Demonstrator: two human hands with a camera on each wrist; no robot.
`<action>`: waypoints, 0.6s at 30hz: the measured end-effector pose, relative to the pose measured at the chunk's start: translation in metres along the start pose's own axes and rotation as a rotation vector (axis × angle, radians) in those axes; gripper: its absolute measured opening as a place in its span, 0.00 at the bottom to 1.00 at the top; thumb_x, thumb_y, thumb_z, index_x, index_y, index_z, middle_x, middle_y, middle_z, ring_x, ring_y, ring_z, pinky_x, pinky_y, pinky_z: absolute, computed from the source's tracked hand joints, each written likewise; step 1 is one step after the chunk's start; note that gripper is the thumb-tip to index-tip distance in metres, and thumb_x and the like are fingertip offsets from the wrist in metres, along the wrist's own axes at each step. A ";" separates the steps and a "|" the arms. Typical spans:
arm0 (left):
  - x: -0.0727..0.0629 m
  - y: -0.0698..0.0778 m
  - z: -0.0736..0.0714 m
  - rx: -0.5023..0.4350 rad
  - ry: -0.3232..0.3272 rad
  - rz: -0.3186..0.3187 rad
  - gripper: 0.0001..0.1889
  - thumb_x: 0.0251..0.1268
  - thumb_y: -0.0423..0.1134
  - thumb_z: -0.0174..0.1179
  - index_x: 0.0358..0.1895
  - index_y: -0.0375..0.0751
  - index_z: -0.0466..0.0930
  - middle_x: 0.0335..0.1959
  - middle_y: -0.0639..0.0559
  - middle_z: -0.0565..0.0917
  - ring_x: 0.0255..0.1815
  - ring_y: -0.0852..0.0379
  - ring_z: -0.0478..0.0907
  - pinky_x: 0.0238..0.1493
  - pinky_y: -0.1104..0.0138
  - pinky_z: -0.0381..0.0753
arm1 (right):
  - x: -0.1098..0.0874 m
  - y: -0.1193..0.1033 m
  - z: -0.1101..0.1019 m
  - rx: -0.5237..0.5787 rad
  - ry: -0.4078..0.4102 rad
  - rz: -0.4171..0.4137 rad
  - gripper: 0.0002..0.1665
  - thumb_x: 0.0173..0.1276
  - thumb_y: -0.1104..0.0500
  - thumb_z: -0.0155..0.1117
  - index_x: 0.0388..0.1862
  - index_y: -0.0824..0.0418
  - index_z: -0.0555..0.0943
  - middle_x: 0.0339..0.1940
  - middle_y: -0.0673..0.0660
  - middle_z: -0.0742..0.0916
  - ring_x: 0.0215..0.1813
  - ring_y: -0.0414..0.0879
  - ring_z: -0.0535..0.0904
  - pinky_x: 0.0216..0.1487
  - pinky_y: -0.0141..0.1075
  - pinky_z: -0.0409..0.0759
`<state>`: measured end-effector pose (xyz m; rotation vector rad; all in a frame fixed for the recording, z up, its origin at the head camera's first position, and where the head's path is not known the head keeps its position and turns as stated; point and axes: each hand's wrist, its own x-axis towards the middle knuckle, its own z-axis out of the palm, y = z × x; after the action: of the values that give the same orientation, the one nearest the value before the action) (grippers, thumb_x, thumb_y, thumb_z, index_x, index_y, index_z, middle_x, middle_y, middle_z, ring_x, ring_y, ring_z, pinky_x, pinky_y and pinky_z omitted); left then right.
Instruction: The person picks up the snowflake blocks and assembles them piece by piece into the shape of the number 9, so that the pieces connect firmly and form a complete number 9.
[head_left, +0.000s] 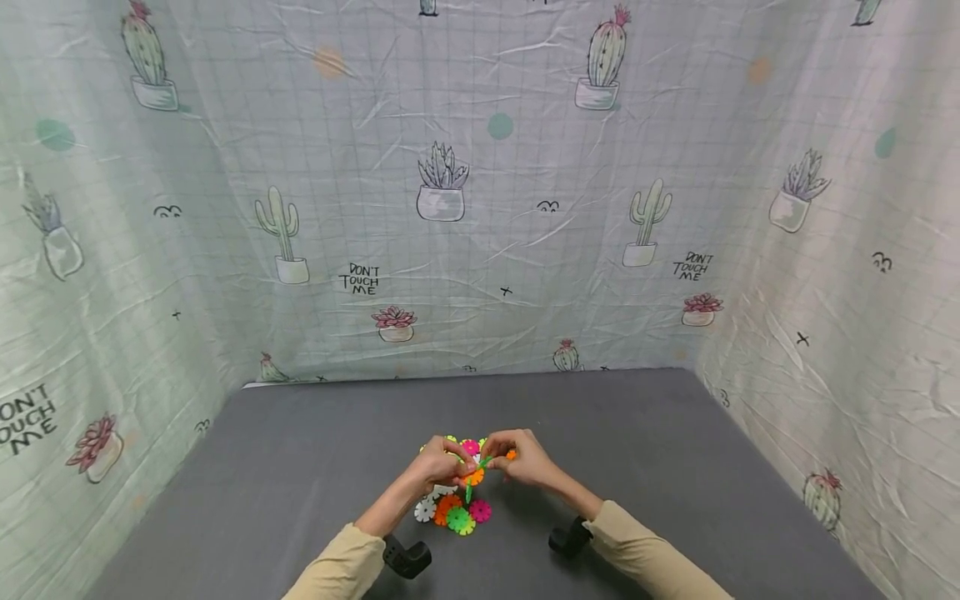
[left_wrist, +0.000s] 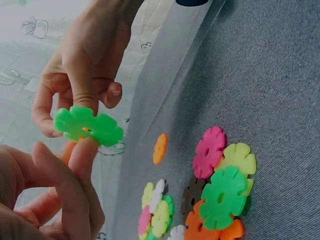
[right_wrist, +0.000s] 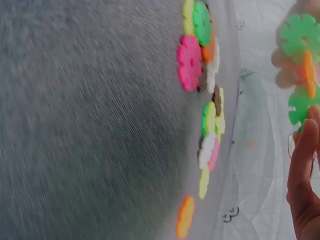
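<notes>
While left grip [head_left: 438, 462] and right grip [head_left: 525, 457] pinch joined discs [left_wrist: 106, 129], tabletop [head_left: 645, 475] spreads widely to either edge.

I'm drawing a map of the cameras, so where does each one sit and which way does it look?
Head: on the person's head, facing forward and down at the gray table and cactus curtain; left hand, right hand and sleeves show.
Left wrist: on that wrist, looking past the left hand's fingers at a green flower piece, with the right hand beyond.
Right wrist: on that wrist, looking across the table; the right hand shows at lower right, left fingers at upper right.
Shared: both wrist views show a pink piece.
</notes>
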<state>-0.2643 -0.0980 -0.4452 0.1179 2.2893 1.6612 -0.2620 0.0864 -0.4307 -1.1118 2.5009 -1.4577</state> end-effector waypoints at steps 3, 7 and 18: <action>-0.003 -0.001 -0.002 -0.004 -0.048 -0.015 0.07 0.55 0.32 0.59 0.34 0.31 0.82 0.18 0.51 0.79 0.12 0.64 0.74 0.19 0.73 0.78 | 0.003 0.007 -0.004 -0.015 -0.047 0.019 0.04 0.57 0.69 0.60 0.30 0.65 0.81 0.25 0.63 0.84 0.19 0.49 0.76 0.15 0.33 0.78; -0.005 -0.001 -0.010 -0.010 -0.189 -0.035 0.12 0.55 0.42 0.61 0.39 0.37 0.80 0.23 0.53 0.82 0.20 0.62 0.80 0.23 0.73 0.80 | 0.009 0.025 -0.009 -0.015 -0.106 0.024 0.04 0.58 0.65 0.62 0.33 0.61 0.82 0.29 0.60 0.86 0.21 0.43 0.78 0.17 0.39 0.79; 0.002 -0.004 -0.014 0.002 -0.306 -0.076 0.29 0.57 0.57 0.54 0.54 0.38 0.73 0.42 0.50 0.78 0.29 0.58 0.82 0.23 0.74 0.79 | 0.005 0.015 -0.010 0.049 -0.119 -0.025 0.07 0.58 0.68 0.60 0.36 0.69 0.80 0.33 0.68 0.84 0.26 0.44 0.80 0.25 0.48 0.80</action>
<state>-0.2695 -0.1118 -0.4457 0.2628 2.0415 1.4883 -0.2784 0.0952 -0.4354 -1.1877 2.3676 -1.4065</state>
